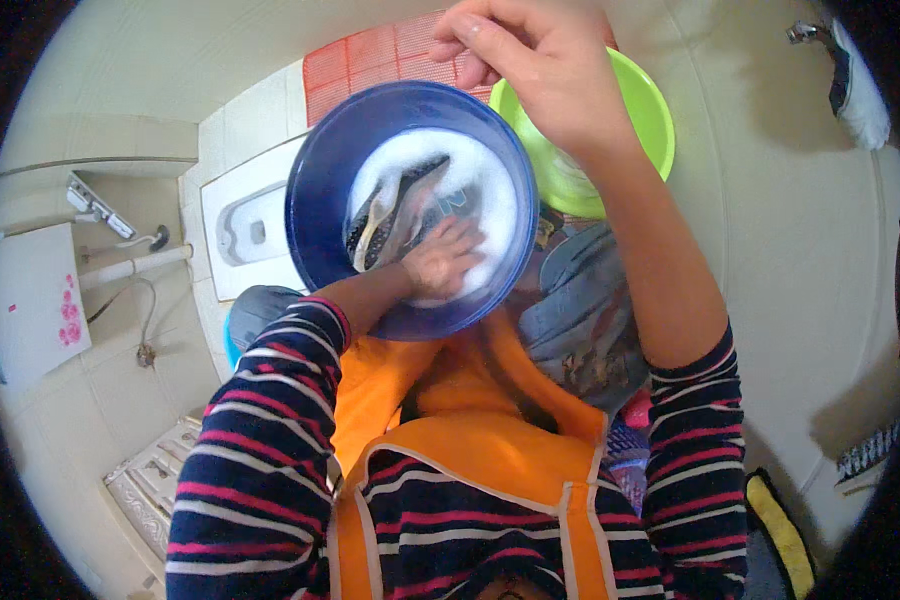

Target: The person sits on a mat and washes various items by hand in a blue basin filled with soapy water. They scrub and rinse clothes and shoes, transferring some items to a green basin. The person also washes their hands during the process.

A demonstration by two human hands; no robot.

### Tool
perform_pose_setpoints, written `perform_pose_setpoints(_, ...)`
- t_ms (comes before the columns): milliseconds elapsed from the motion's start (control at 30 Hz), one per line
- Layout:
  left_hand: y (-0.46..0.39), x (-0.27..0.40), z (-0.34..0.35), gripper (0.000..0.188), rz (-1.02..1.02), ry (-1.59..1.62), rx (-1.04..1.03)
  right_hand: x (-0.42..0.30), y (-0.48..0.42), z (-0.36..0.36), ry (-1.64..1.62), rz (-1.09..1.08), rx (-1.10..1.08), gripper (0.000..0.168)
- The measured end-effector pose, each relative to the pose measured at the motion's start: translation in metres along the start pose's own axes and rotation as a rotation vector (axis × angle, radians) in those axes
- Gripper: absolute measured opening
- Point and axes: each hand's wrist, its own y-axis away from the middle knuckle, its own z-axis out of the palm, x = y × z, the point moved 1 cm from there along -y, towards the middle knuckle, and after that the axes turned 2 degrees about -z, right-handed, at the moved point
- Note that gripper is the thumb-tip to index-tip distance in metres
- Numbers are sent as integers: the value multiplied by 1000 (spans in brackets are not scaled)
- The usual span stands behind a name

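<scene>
A deep blue plastic basin (311,187) holds white suds and a dark sneaker-like shoe (412,202) with a light sole edge and a letter-shaped mark on its side. My left hand (446,259) reaches into the basin, its fingers spread over the shoe and the foam; whether it presses on the shoe is unclear. Above the rim of a lime green basin (656,112) is my right hand (495,52), raised, with its fingers loosely curled. Nothing shows in it, though its palm side is partly hidden. Behind that arm, something pale lies in the green basin.
A red mesh mat (352,67) lies beyond the basins. Left of the blue basin is a white squat toilet (255,225) in the tiled floor. A white cabinet (34,300), a pipe (139,266) and a hose line the left wall. A brush (866,454) is at the right.
</scene>
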Motion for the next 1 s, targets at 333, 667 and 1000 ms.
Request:
perform_pose_setpoints(333,-4,-27,98,43,-218,7,-463,31,-2,-7,60,99,-8,17)
perform_pose_setpoints(667,31,-23,-3,108,-644,388,-85,41,-19,-1,108,12,-17,24)
perform_pose_setpoints(1000,-8,12,-36,139,-1069,378,-723,21,-3,5,46,-19,-82,18)
